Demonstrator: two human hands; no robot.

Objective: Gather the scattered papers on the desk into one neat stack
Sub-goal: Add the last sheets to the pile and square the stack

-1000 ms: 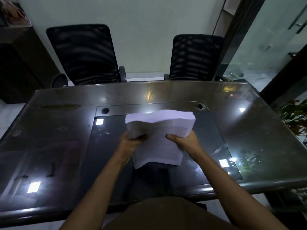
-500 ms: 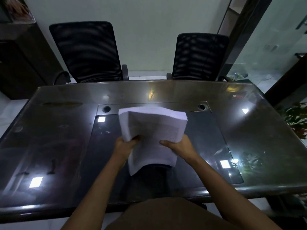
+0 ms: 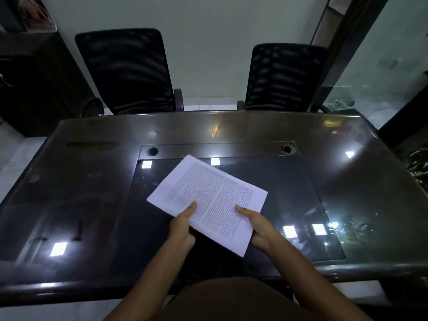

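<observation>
A stack of white printed papers (image 3: 209,198) lies flat and turned at an angle over the dark glass inset of the desk (image 3: 289,193). My left hand (image 3: 183,224) holds its near left edge, thumb on the top sheet and fingers under it. My right hand (image 3: 259,228) holds the near right edge the same way, thumb pointing onto the page. Whether the stack rests on the glass or hovers just above it I cannot tell. No other loose sheets show on the desk.
Two black mesh office chairs (image 3: 129,70) (image 3: 283,77) stand behind the far edge of the desk. A dark cabinet (image 3: 30,84) is at the far left, a glass partition (image 3: 382,66) and a plant (image 3: 416,163) at the right. Two cable holes (image 3: 152,151) sit beyond the papers.
The stack was held upright on its edge before; now it has been tipped down flat and rotated, with printed text facing up. Both hands lowered with it.
</observation>
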